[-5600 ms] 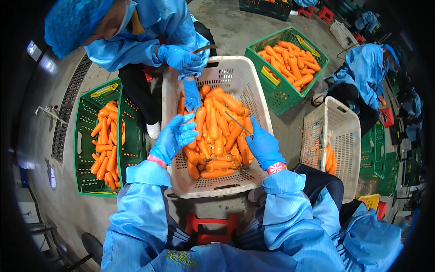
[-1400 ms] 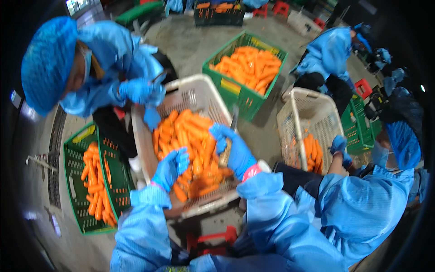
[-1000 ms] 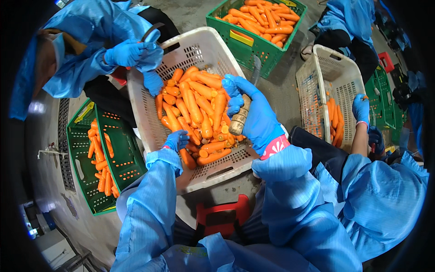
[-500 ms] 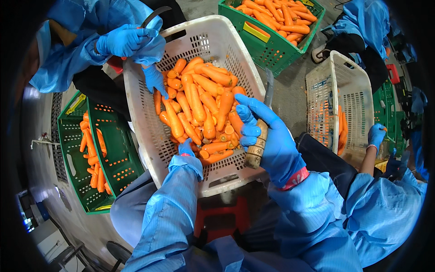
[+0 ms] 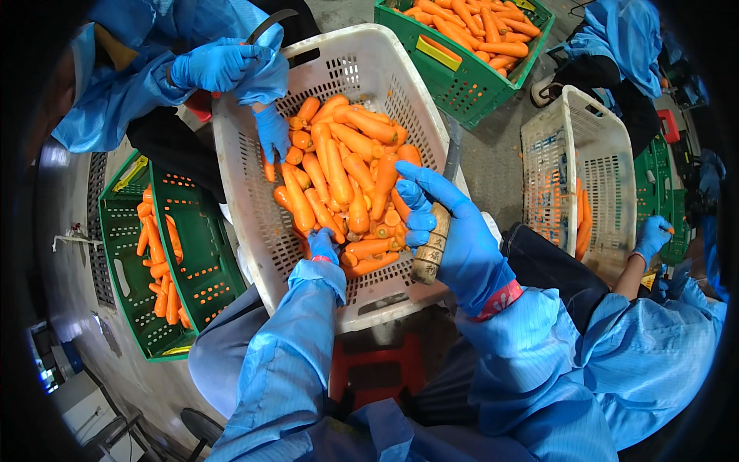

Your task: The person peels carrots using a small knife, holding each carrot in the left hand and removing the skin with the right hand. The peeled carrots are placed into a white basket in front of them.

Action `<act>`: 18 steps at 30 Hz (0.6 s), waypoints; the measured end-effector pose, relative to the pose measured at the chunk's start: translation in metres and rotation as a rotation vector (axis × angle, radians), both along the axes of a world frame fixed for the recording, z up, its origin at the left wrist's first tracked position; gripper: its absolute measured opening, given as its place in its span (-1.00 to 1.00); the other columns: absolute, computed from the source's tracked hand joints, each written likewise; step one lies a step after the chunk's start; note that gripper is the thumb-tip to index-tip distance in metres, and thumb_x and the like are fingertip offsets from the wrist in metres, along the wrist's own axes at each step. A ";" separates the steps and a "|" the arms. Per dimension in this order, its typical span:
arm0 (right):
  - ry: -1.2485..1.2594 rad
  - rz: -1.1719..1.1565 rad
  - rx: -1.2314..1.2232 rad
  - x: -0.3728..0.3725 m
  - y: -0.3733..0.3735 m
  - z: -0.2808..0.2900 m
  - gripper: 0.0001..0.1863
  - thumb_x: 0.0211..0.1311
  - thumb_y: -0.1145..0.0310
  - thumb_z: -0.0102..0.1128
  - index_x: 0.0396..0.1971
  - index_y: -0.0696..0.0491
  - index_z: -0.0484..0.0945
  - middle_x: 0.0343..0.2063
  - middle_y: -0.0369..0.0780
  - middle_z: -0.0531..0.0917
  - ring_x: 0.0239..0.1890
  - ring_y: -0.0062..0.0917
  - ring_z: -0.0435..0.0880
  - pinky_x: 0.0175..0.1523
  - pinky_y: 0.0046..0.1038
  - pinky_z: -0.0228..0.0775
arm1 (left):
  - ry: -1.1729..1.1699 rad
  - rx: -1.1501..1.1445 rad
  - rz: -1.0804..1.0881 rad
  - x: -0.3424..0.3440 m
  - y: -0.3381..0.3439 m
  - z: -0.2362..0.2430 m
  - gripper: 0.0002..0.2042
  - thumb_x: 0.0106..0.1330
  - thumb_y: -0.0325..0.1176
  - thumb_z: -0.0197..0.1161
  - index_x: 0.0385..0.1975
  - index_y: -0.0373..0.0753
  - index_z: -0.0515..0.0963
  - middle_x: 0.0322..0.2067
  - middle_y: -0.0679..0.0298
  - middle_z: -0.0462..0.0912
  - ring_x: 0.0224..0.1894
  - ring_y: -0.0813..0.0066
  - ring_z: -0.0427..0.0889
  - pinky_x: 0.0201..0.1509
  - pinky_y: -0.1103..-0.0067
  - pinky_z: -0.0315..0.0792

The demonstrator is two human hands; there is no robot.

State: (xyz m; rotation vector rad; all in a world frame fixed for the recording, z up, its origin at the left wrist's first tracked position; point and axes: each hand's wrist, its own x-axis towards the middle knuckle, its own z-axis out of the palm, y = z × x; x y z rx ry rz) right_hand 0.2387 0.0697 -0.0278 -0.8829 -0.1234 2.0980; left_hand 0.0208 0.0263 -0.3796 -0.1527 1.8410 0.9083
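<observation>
My right hand [image 5: 460,245], in a blue glove, is closed round the wooden handle [image 5: 431,245] of a knife; its blade [image 5: 453,150] points up and away beside the crate's right wall. Blue-gloved too, my left hand [image 5: 324,246] reaches down among the carrots [image 5: 339,177] at the near side of a white plastic crate [image 5: 377,313]. Its fingers are mostly hidden, so I cannot make out whether they grip a carrot. Several cut carrot ends [image 5: 392,218] lie near it. The crate stands tilted in front of me.
Across the crate, a co-worker's gloved hand [image 5: 272,132] touches the carrots; the other [image 5: 212,65] holds a curved knife [image 5: 271,25]. Green crates with carrots stand at the left [image 5: 173,352] and far side [image 5: 454,92]. Another white crate [image 5: 570,162] and a co-worker's hand [image 5: 653,235] are at the right.
My left hand has shifted slightly up and right among the carrots. My right hand and the knife have moved a little left. The far co-worker's hand in the crate has moved slightly right.
</observation>
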 end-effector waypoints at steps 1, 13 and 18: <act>0.002 0.010 -0.005 -0.001 0.000 -0.002 -0.60 0.35 0.37 -0.14 0.17 0.04 0.35 -0.26 -0.38 0.54 -0.57 -0.78 0.30 -0.47 -0.71 0.26 | -0.036 -0.001 0.010 0.000 -0.002 0.000 -0.70 0.10 -0.32 0.24 -0.16 -0.10 0.40 -0.53 0.22 0.51 -0.60 0.35 0.49 -0.58 0.46 0.40; 0.049 -0.011 0.022 -0.014 0.008 -0.004 -0.73 0.26 0.33 0.05 -0.07 0.01 0.56 -0.34 -0.34 0.58 -0.60 -0.73 0.44 -0.49 -0.65 0.38 | -0.693 0.062 -0.208 -0.031 0.005 0.098 -0.64 0.11 0.06 0.17 -0.39 -0.14 0.46 -0.53 0.31 0.53 -0.59 0.38 0.51 -0.49 0.40 0.43; 0.118 -0.056 0.098 0.000 0.013 0.007 -0.68 0.20 0.33 0.15 -0.04 0.05 0.52 -0.36 -0.29 0.59 -0.60 -0.71 0.45 -0.51 -0.64 0.38 | -0.902 0.184 -0.328 0.002 0.006 0.222 -0.68 0.16 -0.12 0.17 -0.27 -0.27 0.46 -0.49 0.26 0.54 -0.46 0.36 0.59 -0.42 0.38 0.58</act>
